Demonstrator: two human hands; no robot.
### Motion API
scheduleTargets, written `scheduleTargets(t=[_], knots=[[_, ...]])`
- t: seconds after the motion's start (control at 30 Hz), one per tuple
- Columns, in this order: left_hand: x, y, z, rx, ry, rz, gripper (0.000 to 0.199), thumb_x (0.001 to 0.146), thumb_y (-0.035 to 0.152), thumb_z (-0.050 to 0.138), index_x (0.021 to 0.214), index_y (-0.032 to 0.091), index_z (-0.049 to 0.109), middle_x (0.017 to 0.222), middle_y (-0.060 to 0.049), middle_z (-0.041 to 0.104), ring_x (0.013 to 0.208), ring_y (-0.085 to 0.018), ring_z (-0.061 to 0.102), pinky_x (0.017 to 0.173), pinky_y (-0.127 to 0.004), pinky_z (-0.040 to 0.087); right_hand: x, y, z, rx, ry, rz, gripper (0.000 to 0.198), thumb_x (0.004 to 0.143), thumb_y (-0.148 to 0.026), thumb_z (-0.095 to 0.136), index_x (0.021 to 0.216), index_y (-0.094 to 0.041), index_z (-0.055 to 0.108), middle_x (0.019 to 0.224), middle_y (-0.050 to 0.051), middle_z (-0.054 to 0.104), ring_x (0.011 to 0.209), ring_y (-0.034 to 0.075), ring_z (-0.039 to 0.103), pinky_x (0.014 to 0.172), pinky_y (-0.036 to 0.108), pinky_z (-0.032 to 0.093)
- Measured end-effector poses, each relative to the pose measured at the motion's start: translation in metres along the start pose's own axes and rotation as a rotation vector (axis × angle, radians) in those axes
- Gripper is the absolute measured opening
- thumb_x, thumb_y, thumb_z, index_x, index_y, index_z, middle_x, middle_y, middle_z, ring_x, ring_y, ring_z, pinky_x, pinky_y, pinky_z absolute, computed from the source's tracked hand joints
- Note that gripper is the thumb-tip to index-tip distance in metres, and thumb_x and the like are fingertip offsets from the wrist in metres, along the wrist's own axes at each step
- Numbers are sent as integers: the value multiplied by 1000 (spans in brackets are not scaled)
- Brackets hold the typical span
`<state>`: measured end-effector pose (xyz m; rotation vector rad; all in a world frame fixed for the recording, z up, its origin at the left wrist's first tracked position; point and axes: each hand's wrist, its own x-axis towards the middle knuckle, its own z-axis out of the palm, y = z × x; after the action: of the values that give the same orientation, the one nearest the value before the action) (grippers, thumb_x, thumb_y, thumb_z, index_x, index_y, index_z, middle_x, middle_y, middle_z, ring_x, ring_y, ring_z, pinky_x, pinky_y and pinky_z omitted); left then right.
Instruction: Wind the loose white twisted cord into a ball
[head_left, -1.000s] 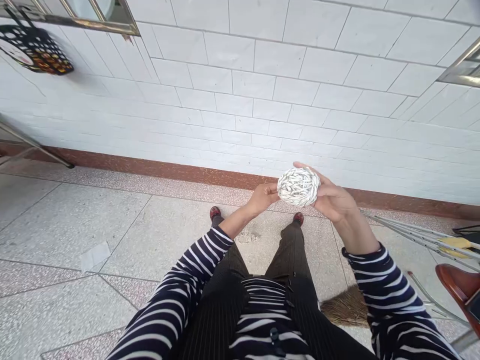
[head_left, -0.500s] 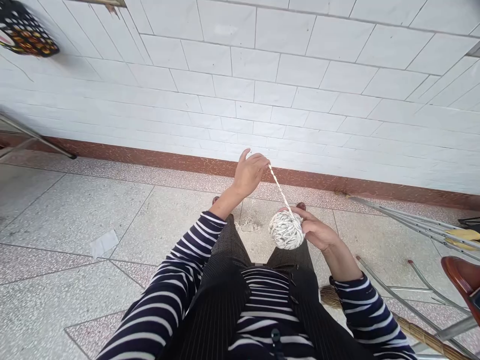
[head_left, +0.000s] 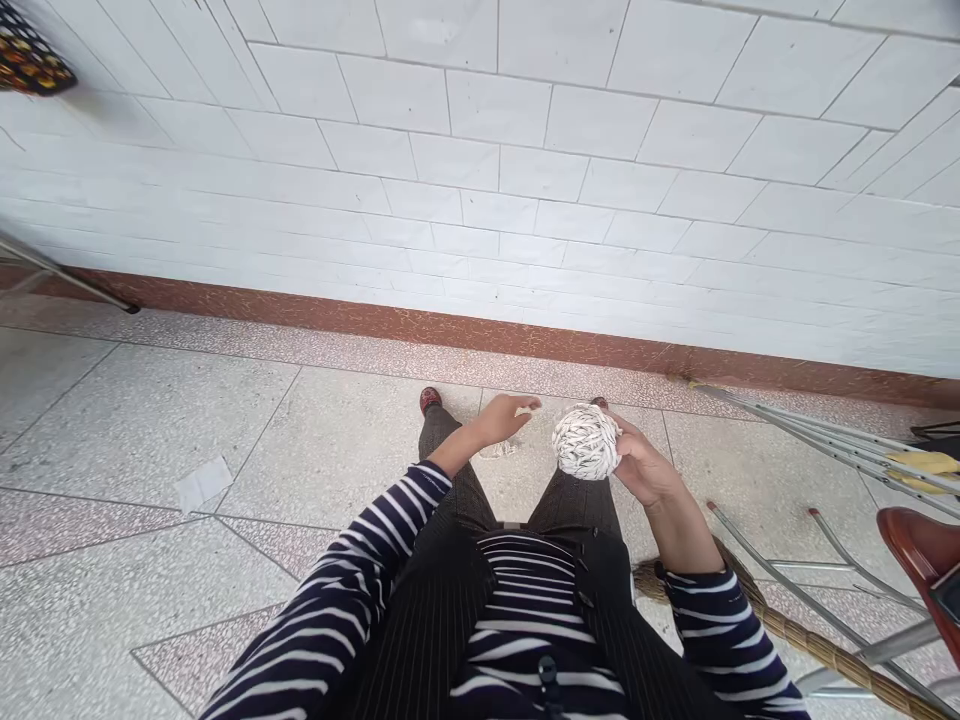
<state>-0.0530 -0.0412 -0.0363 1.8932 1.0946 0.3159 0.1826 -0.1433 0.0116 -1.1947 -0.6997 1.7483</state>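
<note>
A round ball of white twisted cord (head_left: 586, 442), flecked with dark strands, sits in my right hand (head_left: 643, 462), whose fingers wrap its right side and underside. Left of the ball is my left hand (head_left: 506, 418), apart from it, with thumb and fingers pointing right and a small gap between them. No cord shows stretched between this hand and the ball. On the floor between my feet lies a loose heap of thin cord (head_left: 499, 450), partly hidden by my left hand and forearm.
A white tiled wall (head_left: 480, 200) rises in front. A flat white paper (head_left: 204, 485) lies on the floor at left. To the right are folded metal legs (head_left: 817, 430), a brown chair seat (head_left: 911, 560) and a straw broom (head_left: 817, 650). Another metal leg (head_left: 75, 280) stands far left.
My left hand has come down and nearer to me; the cord stretched from it to the ball no longer shows. The ball has risen slightly to the right and turned in my right hand.
</note>
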Motion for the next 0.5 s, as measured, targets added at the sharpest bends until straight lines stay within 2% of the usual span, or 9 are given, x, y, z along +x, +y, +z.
scheduleTargets(t=[0.1, 0.2, 0.27, 0.33, 0.4, 0.5], knots=[[-15, 12, 13, -416, 8, 186, 35, 98, 28, 58, 130, 21, 69, 136, -10, 70, 129, -21, 64, 113, -34, 46, 2, 8, -4, -15, -3, 46, 58, 56, -19, 64, 113, -25, 75, 104, 3, 79, 87, 23, 70, 69, 31, 53], [-22, 24, 22, -530, -24, 225, 33, 96, 33, 63, 126, 23, 72, 132, -8, 72, 125, -22, 66, 111, -34, 48, 3, 16, -2, -10, -41, 85, 59, 56, -19, 64, 114, -25, 75, 104, 3, 78, 83, 21, 68, 68, 30, 51], [-24, 25, 24, -480, -1, 180, 26, 94, 32, 66, 115, 21, 76, 122, -8, 77, 117, -23, 70, 110, -36, 49, 1, 20, -1, 8, -73, 101, 60, 55, -18, 64, 114, -24, 74, 105, 3, 78, 86, 21, 68, 71, 29, 51], [-25, 24, 22, -367, 52, 171, 18, 94, 32, 67, 97, 20, 79, 105, -6, 80, 104, -22, 73, 114, -40, 46, -2, 22, 0, 32, -107, 111, 60, 53, -17, 63, 112, -23, 74, 106, 3, 78, 88, 21, 67, 74, 29, 50], [-26, 22, 14, -238, 121, 221, 24, 97, 34, 63, 83, 20, 76, 92, -3, 79, 92, -19, 73, 122, -42, 38, -6, 23, 0, 53, -138, 117, 62, 52, -16, 63, 113, -22, 74, 107, 3, 77, 90, 20, 67, 76, 27, 50], [-26, 22, 1, -16, 241, 337, 31, 104, 33, 53, 84, 20, 73, 92, -2, 78, 94, -17, 72, 127, -46, 31, -8, 26, 0, 69, -175, 118, 66, 51, -14, 62, 116, -22, 72, 107, 2, 76, 92, 19, 66, 77, 27, 49]])
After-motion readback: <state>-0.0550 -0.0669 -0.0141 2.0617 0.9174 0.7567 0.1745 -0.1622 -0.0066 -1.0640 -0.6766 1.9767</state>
